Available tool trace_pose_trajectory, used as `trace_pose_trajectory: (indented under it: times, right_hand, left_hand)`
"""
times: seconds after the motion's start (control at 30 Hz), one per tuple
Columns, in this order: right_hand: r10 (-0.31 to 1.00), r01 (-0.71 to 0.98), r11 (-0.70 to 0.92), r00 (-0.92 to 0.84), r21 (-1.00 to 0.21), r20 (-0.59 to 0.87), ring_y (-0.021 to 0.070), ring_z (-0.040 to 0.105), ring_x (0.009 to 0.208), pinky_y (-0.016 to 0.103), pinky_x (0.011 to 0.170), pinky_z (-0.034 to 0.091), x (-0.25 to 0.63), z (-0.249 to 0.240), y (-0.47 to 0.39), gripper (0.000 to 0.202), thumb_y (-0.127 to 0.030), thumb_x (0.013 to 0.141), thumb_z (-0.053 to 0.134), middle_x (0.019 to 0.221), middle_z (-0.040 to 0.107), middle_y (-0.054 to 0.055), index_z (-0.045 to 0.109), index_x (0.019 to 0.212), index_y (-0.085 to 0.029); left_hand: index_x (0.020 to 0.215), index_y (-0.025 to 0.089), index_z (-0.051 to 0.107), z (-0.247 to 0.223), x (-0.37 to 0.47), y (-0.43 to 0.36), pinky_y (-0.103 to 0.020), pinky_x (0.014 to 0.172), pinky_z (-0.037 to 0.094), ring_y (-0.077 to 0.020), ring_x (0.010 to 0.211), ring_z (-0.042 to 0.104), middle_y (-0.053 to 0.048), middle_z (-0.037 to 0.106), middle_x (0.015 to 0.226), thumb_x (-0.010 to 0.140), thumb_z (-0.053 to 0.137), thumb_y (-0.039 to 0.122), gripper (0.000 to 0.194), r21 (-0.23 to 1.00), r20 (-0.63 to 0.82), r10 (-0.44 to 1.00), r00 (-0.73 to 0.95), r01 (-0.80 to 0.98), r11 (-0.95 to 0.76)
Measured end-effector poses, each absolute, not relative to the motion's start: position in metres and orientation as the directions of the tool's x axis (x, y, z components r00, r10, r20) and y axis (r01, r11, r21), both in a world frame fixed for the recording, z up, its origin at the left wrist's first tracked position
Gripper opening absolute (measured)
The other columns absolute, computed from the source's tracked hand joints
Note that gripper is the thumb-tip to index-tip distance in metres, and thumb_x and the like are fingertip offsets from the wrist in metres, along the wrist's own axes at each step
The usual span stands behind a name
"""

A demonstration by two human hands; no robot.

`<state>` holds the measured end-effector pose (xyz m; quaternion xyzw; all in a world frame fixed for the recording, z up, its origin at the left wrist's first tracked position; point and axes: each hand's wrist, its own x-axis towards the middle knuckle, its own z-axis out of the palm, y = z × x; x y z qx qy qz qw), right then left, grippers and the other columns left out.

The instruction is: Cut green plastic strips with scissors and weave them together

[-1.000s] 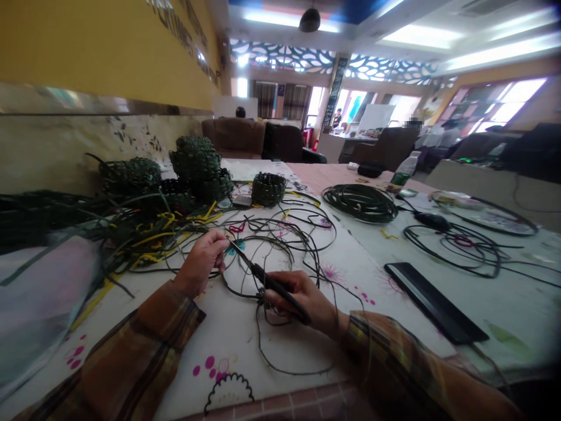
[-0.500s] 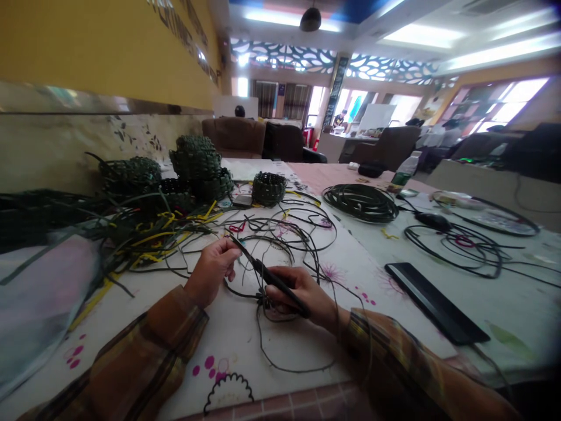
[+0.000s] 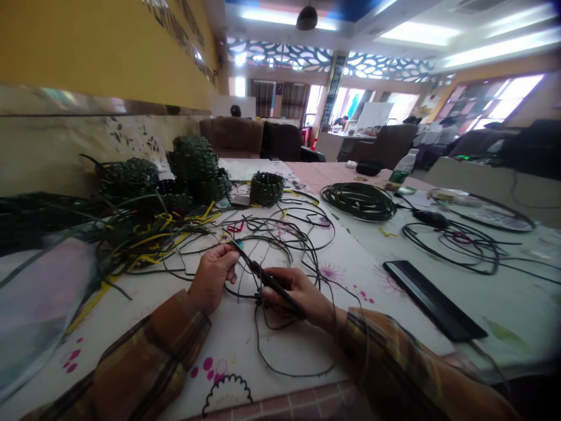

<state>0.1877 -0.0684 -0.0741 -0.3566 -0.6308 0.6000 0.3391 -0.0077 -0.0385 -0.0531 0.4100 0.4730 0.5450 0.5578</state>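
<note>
My right hand [image 3: 300,295] is closed around dark-handled scissors [image 3: 276,286], whose blades point up and left. The blade tips reach the fingertips of my left hand [image 3: 215,275], which is closed in a pinch. What lies in that pinch is too small to make out. Beneath and between both hands, thin dark cords [image 3: 284,374] loop over the white patterned tabletop, and several gather in a small knot below the scissors. Dark green strips [image 3: 307,234] curve across the table just beyond my hands.
Woven green baskets [image 3: 193,161] stand at the back left, with a smaller basket [image 3: 266,188] near the middle. Yellow and green strips [image 3: 149,240] pile up at left. At right are a strip coil [image 3: 359,202], a bottle [image 3: 402,169] and a long black device [image 3: 433,301].
The view has shifted very slightly. Both hands and the scissors keep nearly the same pose, with the blade tips still at my left fingertips.
</note>
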Motion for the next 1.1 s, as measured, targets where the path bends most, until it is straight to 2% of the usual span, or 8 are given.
trace_pose_trajectory:
  times: [0.17,0.57,0.77,0.93,1.1]
  right_hand:
    - [0.851,0.014,0.019,-0.525,-1.0,0.009,0.0058,0.039,0.046,0.017,0.039,0.03,0.1869,-0.0734,-0.0691,0.041,-0.052,0.081,0.073,0.059,0.048,-0.005,0.059,0.092,-0.014]
    - [0.856,-0.11,-0.045,-0.516,-0.993,0.019,0.0048,0.035,0.045,0.018,0.039,0.027,0.1798,-0.0784,-0.0768,0.037,-0.049,0.082,0.073,0.057,0.043,-0.007,0.056,0.085,-0.016]
    - [0.865,-0.038,0.006,-0.501,-0.999,0.025,0.0051,0.037,0.048,0.017,0.041,0.027,0.1799,-0.0759,-0.0775,0.039,-0.047,0.081,0.075,0.06,0.045,-0.006,0.06,0.097,-0.014]
    - [0.842,-0.107,-0.059,-0.539,-0.992,0.008,0.006,0.038,0.045,0.018,0.04,0.03,0.1781,-0.0752,-0.0777,0.045,-0.052,0.081,0.073,0.058,0.046,-0.007,0.058,0.102,-0.015]
    - [0.834,-0.107,-0.052,-0.551,-0.993,0.016,0.0048,0.037,0.046,0.017,0.039,0.029,0.1837,-0.0744,-0.0727,0.041,-0.05,0.081,0.074,0.061,0.046,-0.006,0.059,0.096,-0.015]
  left_hand:
    - [0.07,0.016,0.055,-0.0536,-0.0039,-0.0419,-0.018,0.037,0.032,-0.003,0.037,0.03,0.009,0.041,0.049,0.058,0.073,0.032,0.027,0.97,-0.07,0.997,-0.031,-0.235,0.061]
    - [0.068,0.017,0.053,-0.0538,-0.0047,-0.0412,-0.019,0.037,0.032,-0.004,0.036,0.03,0.01,0.038,0.045,0.06,0.071,0.032,0.025,0.975,-0.057,0.998,-0.019,-0.216,0.051]
    - [0.067,0.018,0.052,-0.052,-0.0037,-0.0433,-0.019,0.036,0.03,-0.0032,0.036,0.029,0.01,0.037,0.046,0.06,0.069,0.031,0.023,0.978,-0.057,0.997,-0.057,-0.203,0.044]
    - [0.07,0.018,0.052,-0.0576,0.0009,-0.0465,-0.019,0.037,0.032,-0.0042,0.036,0.032,0.011,0.036,0.047,0.063,0.069,0.031,0.022,0.974,-0.018,0.992,-0.123,-0.227,-0.01]
    - [0.074,0.016,0.057,-0.0568,0.0,-0.0458,-0.021,0.035,0.035,-0.005,0.036,0.035,0.008,0.046,0.053,0.064,0.072,0.036,0.027,0.977,-0.003,0.99,-0.143,-0.214,-0.028]
